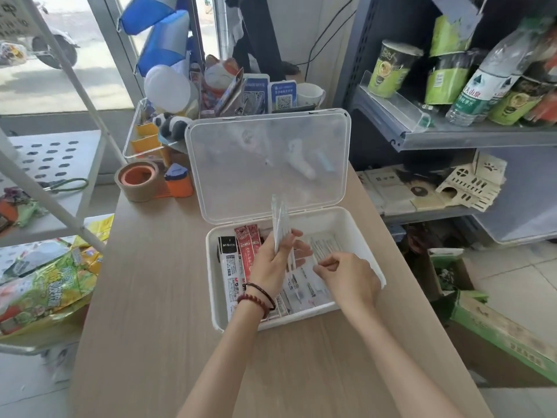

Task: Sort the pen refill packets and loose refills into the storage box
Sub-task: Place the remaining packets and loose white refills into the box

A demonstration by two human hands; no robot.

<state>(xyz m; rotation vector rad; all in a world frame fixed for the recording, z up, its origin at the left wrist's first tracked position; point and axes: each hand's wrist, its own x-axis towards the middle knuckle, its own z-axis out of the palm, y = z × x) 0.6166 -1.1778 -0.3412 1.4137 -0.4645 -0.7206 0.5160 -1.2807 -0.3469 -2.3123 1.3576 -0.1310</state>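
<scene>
A white storage box (366,236) stands on the wooden table with its clear lid (268,164) tilted up behind it. Inside on the left lie a black-and-white refill packet (229,263) and red refill packets (247,242); clear packets (307,292) lie in the middle. My left hand (275,260) is over the box, shut on a bundle of loose white refills (280,220) that stick upward. My right hand (346,276) reaches into the box's right side, with its fingertips pinched on thin loose refills (324,247) lying there.
A tape roll (138,180) and an orange dispenser (178,181) sit at the table's back left, beside a clear organiser (141,137) with small items. Snack bags (45,285) fill the rack at left. A metal shelf (452,134) with cups and bottles stands at right.
</scene>
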